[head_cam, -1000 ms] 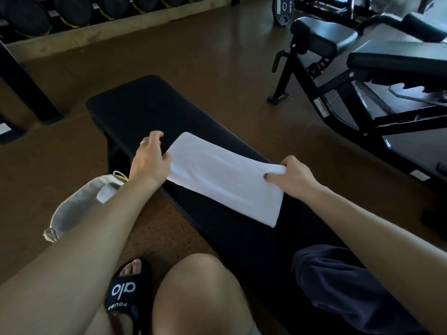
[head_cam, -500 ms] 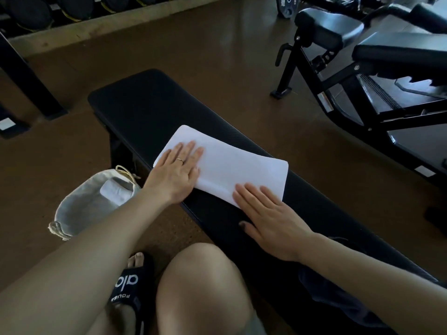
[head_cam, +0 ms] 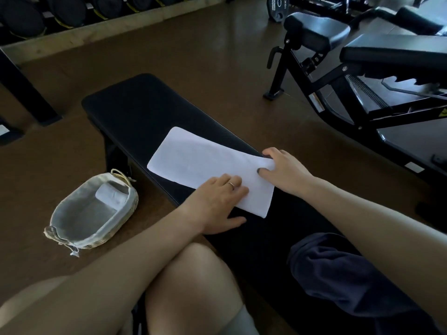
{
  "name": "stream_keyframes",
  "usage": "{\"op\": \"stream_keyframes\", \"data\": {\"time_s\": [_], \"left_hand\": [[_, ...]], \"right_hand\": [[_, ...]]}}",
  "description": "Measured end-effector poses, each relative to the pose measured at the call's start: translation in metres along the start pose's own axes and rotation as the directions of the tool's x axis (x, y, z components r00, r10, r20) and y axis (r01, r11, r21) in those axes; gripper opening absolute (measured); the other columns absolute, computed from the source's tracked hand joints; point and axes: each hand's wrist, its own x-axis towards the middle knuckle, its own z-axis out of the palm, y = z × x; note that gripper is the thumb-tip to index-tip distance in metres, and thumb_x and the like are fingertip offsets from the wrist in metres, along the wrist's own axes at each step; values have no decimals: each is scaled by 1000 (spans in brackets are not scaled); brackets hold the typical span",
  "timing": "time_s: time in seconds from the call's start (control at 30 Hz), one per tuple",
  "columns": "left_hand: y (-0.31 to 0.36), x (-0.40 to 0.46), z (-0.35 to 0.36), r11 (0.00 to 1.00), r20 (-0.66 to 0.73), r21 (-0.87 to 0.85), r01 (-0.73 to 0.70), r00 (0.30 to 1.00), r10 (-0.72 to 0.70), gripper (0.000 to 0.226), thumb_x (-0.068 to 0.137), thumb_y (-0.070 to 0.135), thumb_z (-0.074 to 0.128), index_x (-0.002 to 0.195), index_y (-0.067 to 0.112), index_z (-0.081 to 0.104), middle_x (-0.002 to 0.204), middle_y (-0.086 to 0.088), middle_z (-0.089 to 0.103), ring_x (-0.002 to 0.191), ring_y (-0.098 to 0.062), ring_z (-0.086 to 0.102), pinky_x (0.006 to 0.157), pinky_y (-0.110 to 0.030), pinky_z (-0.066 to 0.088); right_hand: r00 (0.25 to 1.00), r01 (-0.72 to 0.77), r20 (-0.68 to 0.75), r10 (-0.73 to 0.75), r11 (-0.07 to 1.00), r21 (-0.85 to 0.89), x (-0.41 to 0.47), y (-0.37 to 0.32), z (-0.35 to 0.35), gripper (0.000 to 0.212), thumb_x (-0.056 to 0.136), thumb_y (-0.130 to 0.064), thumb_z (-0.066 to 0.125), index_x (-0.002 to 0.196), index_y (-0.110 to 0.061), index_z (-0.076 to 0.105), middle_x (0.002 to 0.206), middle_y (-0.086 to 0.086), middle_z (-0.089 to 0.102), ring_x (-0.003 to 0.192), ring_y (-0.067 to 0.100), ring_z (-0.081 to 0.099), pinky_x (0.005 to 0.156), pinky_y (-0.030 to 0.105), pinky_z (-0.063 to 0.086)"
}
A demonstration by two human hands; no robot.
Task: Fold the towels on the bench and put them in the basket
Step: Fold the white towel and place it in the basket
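A white towel (head_cam: 205, 163), folded into a long strip, lies flat across the black bench (head_cam: 135, 112). My left hand (head_cam: 217, 204) rests on the towel's near edge with straight fingers, palm down. My right hand (head_cam: 283, 170) pinches the towel's right end, thumb on top and fingers curled at the far corner. On the floor to the left of the bench stands a lined wicker basket (head_cam: 72, 228) with one rolled white towel (head_cam: 111, 193) at its far end.
A dark cloth (head_cam: 338, 274) lies bunched on the bench near my right leg. A black adjustable weight bench (head_cam: 362, 68) stands on the right. Weight plates (head_cam: 60, 10) line the rack along the back wall. My knees fill the bottom of the view.
My left hand slid from the towel's left end to its near right edge. My right hand left the bench surface and took hold of the towel's right end.
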Motion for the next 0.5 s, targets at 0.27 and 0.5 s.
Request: {"op": "stream_keyframes", "data": {"time_s": [0.27, 0.5], "left_hand": [[-5, -4, -7, 999, -35, 30, -36, 999, 37, 32, 75, 15, 58, 107, 11, 59, 125, -7, 60, 107, -29, 59, 63, -35, 46], [2, -12, -21, 997, 104, -13, 79, 992, -77, 48, 89, 40, 59, 128, 13, 52, 144, -2, 46, 122, -20, 52, 89, -34, 52]], "right_hand": [[990, -141, 10, 141, 984, 110, 15, -5, 2, 45, 89, -32, 73, 126, -16, 53, 119, 4, 60, 99, 19, 56, 70, 31, 47], [910, -414, 217, 352, 753, 512, 16, -10, -9, 54, 81, -6, 78, 125, -13, 49, 116, 8, 52, 91, 17, 57, 89, 37, 59]]}}
